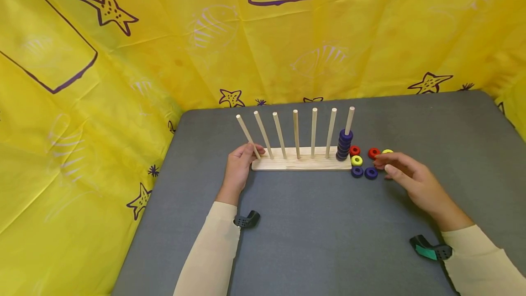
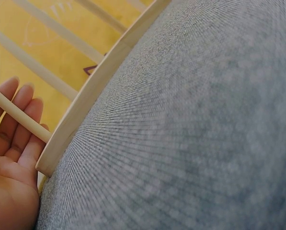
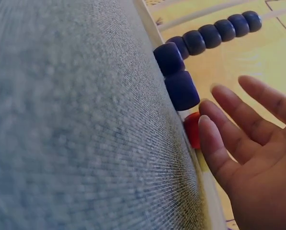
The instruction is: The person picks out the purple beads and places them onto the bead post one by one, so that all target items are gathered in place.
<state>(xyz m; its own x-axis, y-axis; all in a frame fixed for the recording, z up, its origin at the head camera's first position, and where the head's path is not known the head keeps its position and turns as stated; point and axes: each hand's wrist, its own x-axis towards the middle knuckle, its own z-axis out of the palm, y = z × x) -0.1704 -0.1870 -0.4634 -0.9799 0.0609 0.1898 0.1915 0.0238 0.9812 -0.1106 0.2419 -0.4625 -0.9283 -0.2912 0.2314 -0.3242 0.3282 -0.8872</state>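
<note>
A wooden peg board (image 1: 302,164) with seven upright pegs lies on the grey table. Its rightmost peg carries a stack of dark blue rings (image 1: 344,144); the other pegs are bare. My left hand (image 1: 242,159) is at the board's left end, its loosely extended fingers (image 2: 22,98) behind the end peg (image 2: 20,115). Off the board's right end lie loose rings: red (image 1: 355,150), yellow (image 1: 356,161) and blue (image 1: 371,173). Over the right side of this group is my right hand (image 1: 411,179), fingers spread beside a red ring (image 3: 193,129); contact cannot be told.
A yellow cloth (image 1: 267,49) with sea-creature drawings hangs behind and left of the grey table (image 1: 296,236). Dark wrist mounts (image 1: 247,219) sit on both sleeves, low above the tabletop. Another yellow ring (image 1: 387,151) is partly hidden by the right hand.
</note>
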